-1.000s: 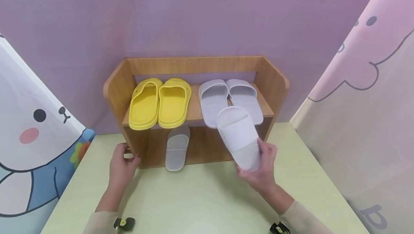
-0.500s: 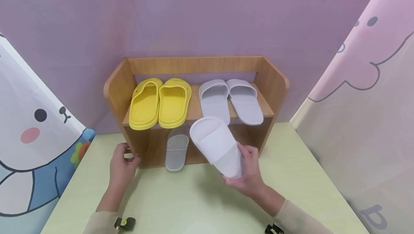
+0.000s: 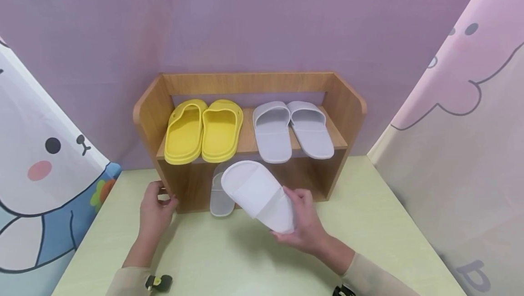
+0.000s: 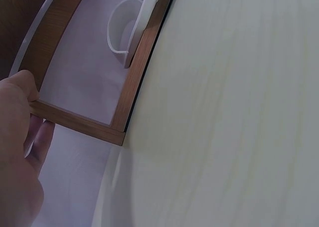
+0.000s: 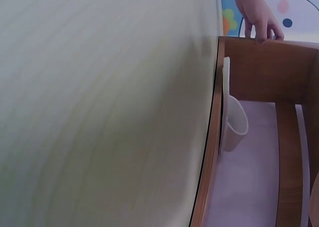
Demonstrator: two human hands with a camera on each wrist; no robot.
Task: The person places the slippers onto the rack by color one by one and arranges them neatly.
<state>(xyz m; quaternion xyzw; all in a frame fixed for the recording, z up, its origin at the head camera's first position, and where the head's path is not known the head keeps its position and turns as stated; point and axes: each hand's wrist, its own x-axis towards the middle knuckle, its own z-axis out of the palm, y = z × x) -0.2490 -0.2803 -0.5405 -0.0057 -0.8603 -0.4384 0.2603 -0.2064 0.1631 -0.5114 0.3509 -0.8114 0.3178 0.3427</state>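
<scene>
My right hand (image 3: 300, 223) grips a white slide slipper (image 3: 255, 191) by its heel end, toe tilted up and to the left. It is held in front of the lower shelf. Behind it, a grey slipper (image 3: 221, 201) lies on that lower shelf (image 3: 192, 187), partly covered in the head view. My left hand (image 3: 154, 209) pinches the front edge of the wooden shoe rack's left side panel (image 4: 75, 122), thumb on one side and fingers on the other. The right wrist view shows that left hand (image 5: 257, 15) at the panel, with the lower-shelf slipper (image 5: 230, 114) nearby.
On the upper shelf (image 3: 247, 139) stand a pair of yellow clogs (image 3: 203, 132) and a pair of pale grey slippers (image 3: 292, 132). The rack rests on a light wood-grain table (image 3: 221, 259). A purple cloth (image 3: 262, 18) hangs behind, with printed cloths (image 3: 462, 150) at the sides.
My right hand has carried the white slipper left and down, from in front of the upper right pair to in front of the lower shelf. The left hand has stayed on the rack.
</scene>
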